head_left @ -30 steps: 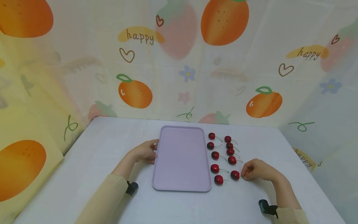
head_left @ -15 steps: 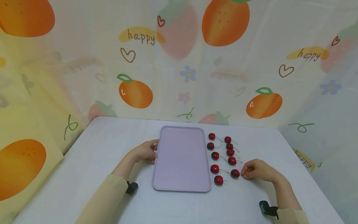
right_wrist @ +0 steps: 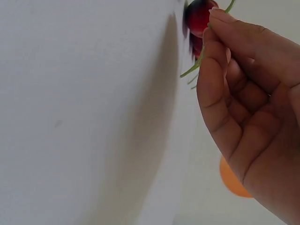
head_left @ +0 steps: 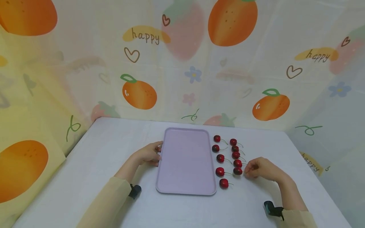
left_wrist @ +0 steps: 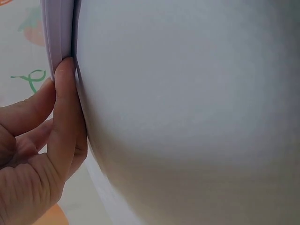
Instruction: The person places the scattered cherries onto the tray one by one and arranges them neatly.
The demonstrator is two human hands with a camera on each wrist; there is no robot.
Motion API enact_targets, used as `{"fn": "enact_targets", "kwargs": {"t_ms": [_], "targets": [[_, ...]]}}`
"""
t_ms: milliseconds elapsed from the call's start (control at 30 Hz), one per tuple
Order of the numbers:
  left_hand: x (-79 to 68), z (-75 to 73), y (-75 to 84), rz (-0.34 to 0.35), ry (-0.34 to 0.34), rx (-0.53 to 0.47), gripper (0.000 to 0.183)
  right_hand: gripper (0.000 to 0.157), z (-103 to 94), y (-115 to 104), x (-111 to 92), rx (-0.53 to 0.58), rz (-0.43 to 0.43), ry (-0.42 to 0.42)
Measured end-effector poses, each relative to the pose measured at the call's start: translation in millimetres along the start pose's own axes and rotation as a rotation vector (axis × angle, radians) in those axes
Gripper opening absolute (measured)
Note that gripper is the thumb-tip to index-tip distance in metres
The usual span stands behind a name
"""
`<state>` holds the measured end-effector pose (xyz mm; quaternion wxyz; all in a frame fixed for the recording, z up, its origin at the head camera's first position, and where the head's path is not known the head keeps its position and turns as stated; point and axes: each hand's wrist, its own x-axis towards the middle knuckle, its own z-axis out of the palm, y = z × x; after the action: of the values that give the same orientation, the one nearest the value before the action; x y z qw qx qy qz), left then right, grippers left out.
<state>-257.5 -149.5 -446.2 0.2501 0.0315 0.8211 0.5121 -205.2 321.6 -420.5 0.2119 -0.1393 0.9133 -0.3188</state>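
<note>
My right hand (head_left: pixel 263 169) pinches the stem of a dark red cherry (head_left: pixel 237 171) between thumb and fingertips. That cherry sits at the near end of the right-hand column, close to the cherry (head_left: pixel 237 163) behind it. In the right wrist view, thumb and forefinger meet on the green stem beside red fruit (right_wrist: pixel 199 18). A lilac rectangular tray (head_left: pixel 186 161) lies flat on the table, with bare surface showing. At its left edge my left hand (head_left: pixel 148 154) holds the rim; the left wrist view shows thumb and finger against the tray's edge (left_wrist: pixel 58 33).
Several more cherries with stems form two columns right of the tray, including a left-hand column ending in a near cherry (head_left: pixel 223 183). The white table (head_left: pixel 185 210) meets a fruit-printed cloth backdrop (head_left: pixel 182 79) at the back and sides.
My right hand has moved slightly away from me and left, bringing the pinched cherry up to the right-hand column. The left hand and tray stay in place.
</note>
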Motion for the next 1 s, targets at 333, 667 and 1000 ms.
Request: {"fn": "enact_targets", "kwargs": {"t_ms": [333, 667, 1000], "targets": [[0.6, 1.4, 0.3, -0.002, -0.001, -0.019, 0.085, 0.011, -11.1, -19.7, 16.1, -0.026, -0.034, 0.023], [-0.7, 0.8, 0.9, -0.002, -0.003, -0.008, 0.085, 0.012, -14.7, -36.4, 39.4, -0.033, -0.052, 0.087], [-0.7, -0.6, -0.4, 0.001, 0.005, 0.002, 0.084, 0.013, -10.8, -51.5, 61.5, -0.077, -0.097, 0.156]]}}
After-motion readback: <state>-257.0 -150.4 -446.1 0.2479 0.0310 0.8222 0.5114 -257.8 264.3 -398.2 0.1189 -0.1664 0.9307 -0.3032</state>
